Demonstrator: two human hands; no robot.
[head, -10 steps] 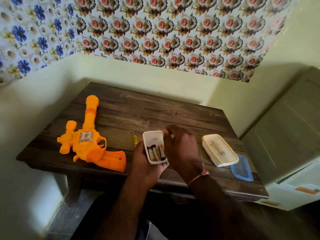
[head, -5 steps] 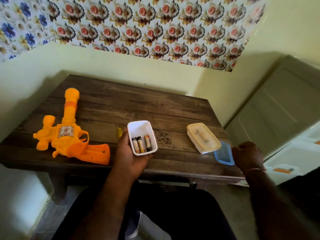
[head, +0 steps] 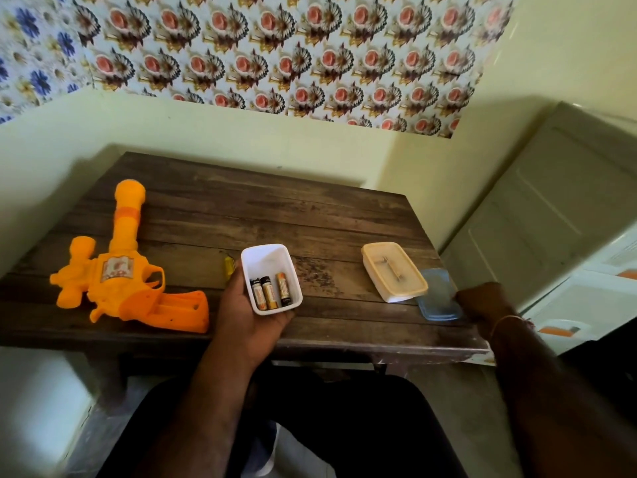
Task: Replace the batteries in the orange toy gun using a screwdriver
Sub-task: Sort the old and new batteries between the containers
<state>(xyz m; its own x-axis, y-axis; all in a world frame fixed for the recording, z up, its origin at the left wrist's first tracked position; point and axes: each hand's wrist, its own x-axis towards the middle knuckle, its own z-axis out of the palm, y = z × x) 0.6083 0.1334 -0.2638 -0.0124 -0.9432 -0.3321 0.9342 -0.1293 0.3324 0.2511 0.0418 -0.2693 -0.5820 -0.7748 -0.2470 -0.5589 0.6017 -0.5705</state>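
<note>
The orange toy gun [head: 127, 274] lies on the left of the wooden table [head: 275, 215], barrel pointing away, its grip at the front edge. My left hand [head: 246, 308] cups a small white tub [head: 267, 260] with three batteries [head: 270, 291] inside. A yellow screwdriver handle [head: 228, 265] peeks out just behind that hand. My right hand [head: 482, 301] rests at the table's right edge, fingers curled on the blue lid [head: 437, 298].
A closed white container with a cream lid [head: 393, 270] sits on the right of the table, next to the blue lid. A pale cabinet [head: 551, 215] stands close on the right. Walls bound the table at back and left.
My right hand left the white tub, swung right and settled on the blue lid. The left hand keeps holding the tub. The view shifted slightly.
</note>
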